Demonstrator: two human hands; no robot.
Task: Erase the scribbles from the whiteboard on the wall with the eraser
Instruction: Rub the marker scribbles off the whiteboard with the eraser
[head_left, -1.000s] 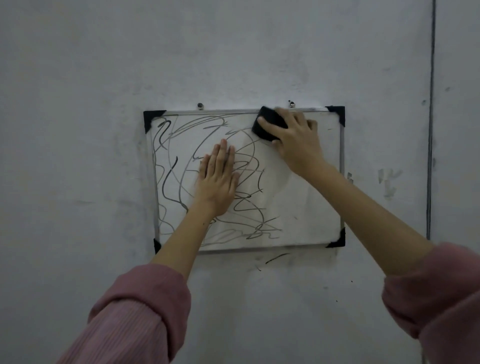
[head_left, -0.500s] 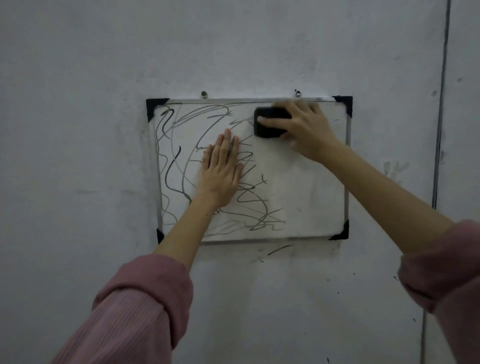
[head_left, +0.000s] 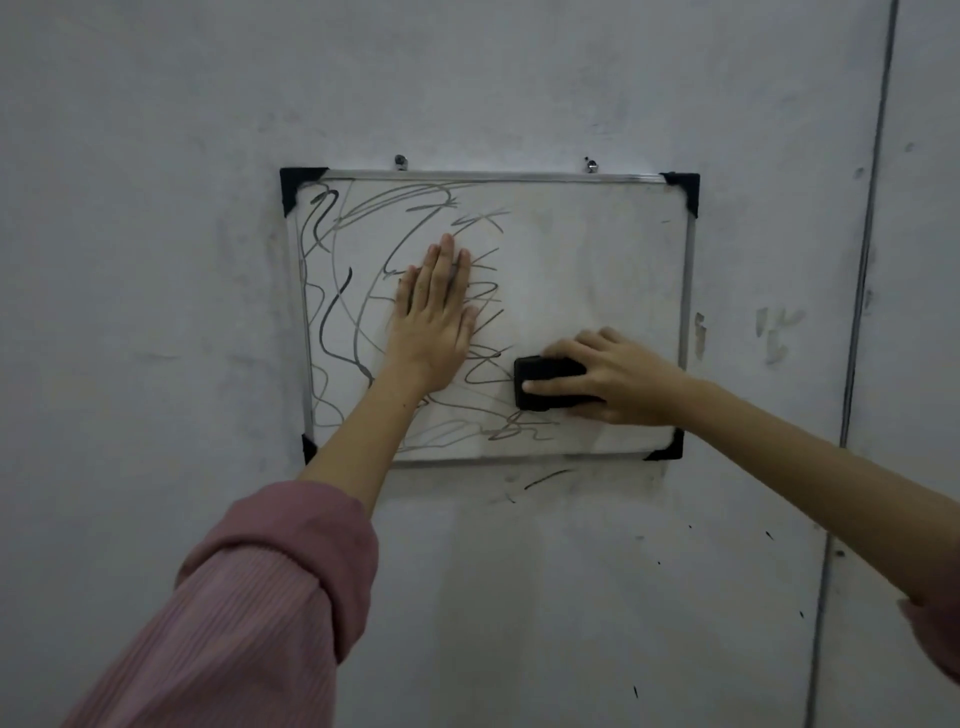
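Observation:
A small whiteboard (head_left: 597, 249) with a metal frame and black corner caps hangs on the grey wall. Dark scribbles (head_left: 337, 322) cover its left half and lower middle; the right half is wiped white. My left hand (head_left: 434, 322) lies flat on the board over the scribbles, fingers together and pointing up. My right hand (head_left: 613, 379) presses a black eraser (head_left: 545, 384) against the board's lower middle, at the edge of the scribbles. Fingers cover the eraser's right part.
Two screws (head_left: 400, 161) hold the board's top edge. Stray marker strokes (head_left: 545, 478) and specks mark the wall below the board. A vertical seam (head_left: 862, 291) runs down the wall to the right. Pink sleeves (head_left: 270, 597) cover both forearms.
My right hand has dragged the eraser down from the board's top edge to its lower middle, clearing a strip of scribbles. My left hand stays flat in the same spot.

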